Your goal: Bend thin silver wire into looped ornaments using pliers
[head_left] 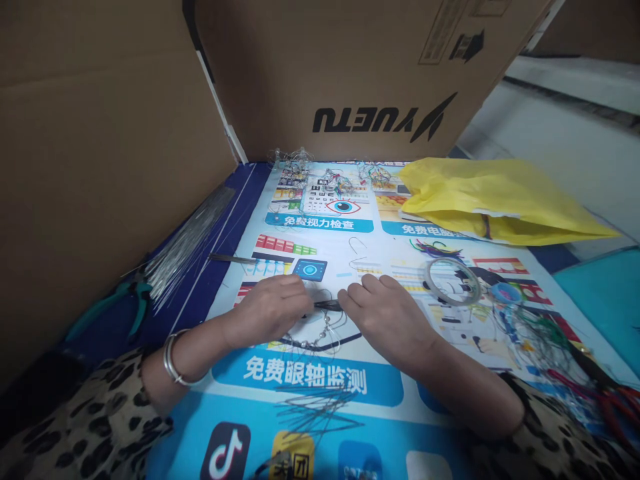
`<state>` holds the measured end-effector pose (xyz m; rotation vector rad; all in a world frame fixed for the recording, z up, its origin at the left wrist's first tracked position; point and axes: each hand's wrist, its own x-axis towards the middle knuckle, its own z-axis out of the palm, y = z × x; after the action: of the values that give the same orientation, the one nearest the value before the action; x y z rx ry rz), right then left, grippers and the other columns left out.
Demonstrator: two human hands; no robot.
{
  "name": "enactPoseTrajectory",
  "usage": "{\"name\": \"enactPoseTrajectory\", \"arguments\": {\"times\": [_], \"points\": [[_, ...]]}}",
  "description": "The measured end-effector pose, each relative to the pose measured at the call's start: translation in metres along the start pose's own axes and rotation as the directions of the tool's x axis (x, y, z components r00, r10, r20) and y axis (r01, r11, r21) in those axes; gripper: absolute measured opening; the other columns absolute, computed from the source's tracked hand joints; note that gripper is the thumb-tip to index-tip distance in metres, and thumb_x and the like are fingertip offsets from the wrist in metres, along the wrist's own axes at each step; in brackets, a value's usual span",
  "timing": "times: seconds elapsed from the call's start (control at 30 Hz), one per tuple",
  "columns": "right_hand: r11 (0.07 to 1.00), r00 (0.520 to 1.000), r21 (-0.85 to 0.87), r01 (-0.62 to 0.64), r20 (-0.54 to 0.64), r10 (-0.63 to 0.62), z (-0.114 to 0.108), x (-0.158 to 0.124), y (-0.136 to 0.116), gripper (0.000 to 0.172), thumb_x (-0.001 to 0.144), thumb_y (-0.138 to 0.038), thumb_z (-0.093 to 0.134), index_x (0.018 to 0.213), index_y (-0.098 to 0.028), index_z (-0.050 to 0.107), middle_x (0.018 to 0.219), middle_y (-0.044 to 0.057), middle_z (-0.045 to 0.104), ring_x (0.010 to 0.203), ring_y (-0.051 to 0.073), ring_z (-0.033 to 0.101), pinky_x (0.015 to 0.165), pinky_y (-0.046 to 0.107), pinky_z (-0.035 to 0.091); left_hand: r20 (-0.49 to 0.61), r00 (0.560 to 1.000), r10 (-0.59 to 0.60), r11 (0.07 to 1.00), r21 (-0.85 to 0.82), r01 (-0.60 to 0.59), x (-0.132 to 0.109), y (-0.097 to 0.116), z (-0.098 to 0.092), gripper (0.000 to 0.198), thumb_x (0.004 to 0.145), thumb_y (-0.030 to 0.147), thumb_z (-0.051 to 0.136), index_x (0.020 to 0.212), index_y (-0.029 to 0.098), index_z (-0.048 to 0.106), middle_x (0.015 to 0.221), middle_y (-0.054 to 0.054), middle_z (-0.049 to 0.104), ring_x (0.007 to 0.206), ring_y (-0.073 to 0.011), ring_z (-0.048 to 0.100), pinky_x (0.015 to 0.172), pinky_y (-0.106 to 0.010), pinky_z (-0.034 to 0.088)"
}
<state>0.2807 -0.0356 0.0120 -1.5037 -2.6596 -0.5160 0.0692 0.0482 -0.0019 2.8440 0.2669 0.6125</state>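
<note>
My left hand (275, 303) and my right hand (385, 320) face each other above the printed sheet, fingers closed. A short dark bundle of thin wire (328, 305) spans the gap between them, one end in each hand. Below it a thin wire strung with small silvery beads (320, 339) curves in a loop. Whether the beaded wire is joined to the bundle is hidden by the fingers. Several loose dark wire pieces (320, 408) lie crossed on the blue part nearer to me. Two bent thin wires (357, 253) rest just beyond my hands.
Cardboard walls (350, 67) stand at the back and left. On the left lie a sheaf of straight wires (190, 243) and teal-handled pliers (135, 303). A tape roll (475, 293), coloured wires (435, 250), a yellow bag (490, 193) and a red-handled tool (617, 407) are on the right.
</note>
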Motion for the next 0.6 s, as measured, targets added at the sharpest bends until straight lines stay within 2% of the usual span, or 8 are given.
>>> {"name": "enactPoseTrajectory", "arguments": {"times": [0.37,0.6], "points": [[1.0,1.0,-0.012,0.006,-0.019,-0.006,-0.0014,0.0007,-0.0005,0.006,0.083,-0.012,0.054,0.083,-0.017,0.058,0.073,0.002,0.057,0.07,0.018,0.044,0.061,0.032,0.022,0.035,0.998,0.059,0.988,0.138,-0.063,-0.0005,0.001,0.0022,0.018,0.089,0.015,0.044,0.082,0.016,0.059,0.07,-0.003,0.061,0.076,-0.0165,0.053,0.067,-0.029,0.046],[1.0,0.999,-0.016,0.007,-0.044,-0.007,0.0021,-0.0009,0.0008,0.008,0.085,-0.013,0.052,0.086,-0.016,0.059,0.074,0.003,0.057,0.071,0.018,0.043,0.062,0.032,0.022,0.011,0.998,0.059,0.993,0.097,-0.06,-0.0002,0.0013,0.0014,0.019,0.09,0.014,0.042,0.082,0.017,0.059,0.072,-0.004,0.061,0.076,-0.0156,0.054,0.068,-0.029,0.047]]}}
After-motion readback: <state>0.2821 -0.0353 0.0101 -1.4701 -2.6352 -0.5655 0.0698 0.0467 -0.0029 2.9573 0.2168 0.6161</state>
